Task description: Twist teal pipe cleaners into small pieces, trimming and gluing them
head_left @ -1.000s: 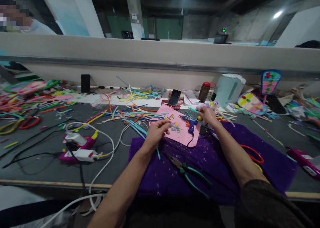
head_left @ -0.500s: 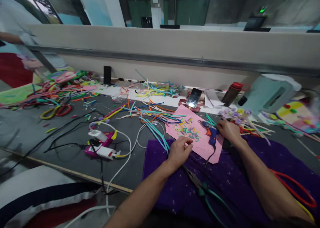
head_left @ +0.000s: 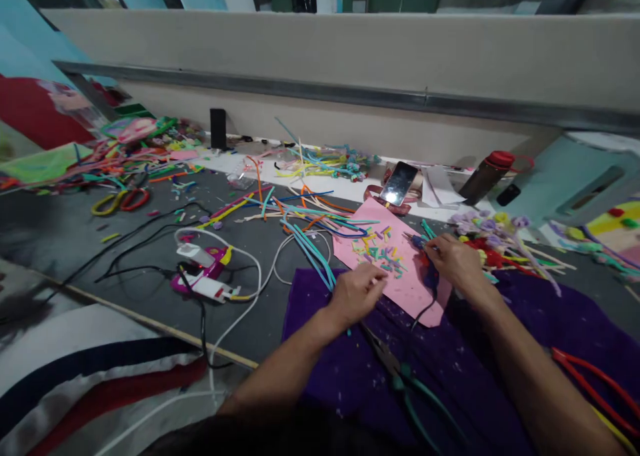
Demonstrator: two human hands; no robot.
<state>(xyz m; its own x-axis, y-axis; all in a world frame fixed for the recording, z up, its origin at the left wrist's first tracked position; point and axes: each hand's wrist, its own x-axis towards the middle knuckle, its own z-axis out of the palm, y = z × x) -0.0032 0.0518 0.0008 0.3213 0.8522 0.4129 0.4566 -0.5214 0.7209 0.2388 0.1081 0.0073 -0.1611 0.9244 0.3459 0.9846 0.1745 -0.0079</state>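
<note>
Glue gun (head_left: 425,264) lies under right hand (head_left: 456,264).

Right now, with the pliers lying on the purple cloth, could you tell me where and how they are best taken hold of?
Grip the pliers by the two green handles, coming from above on the near side. The handles splay toward the person, while the dark metal nose points away, close under the left hand. They lie flat on the purple cloth, so I would close over both handles from the top.
</note>
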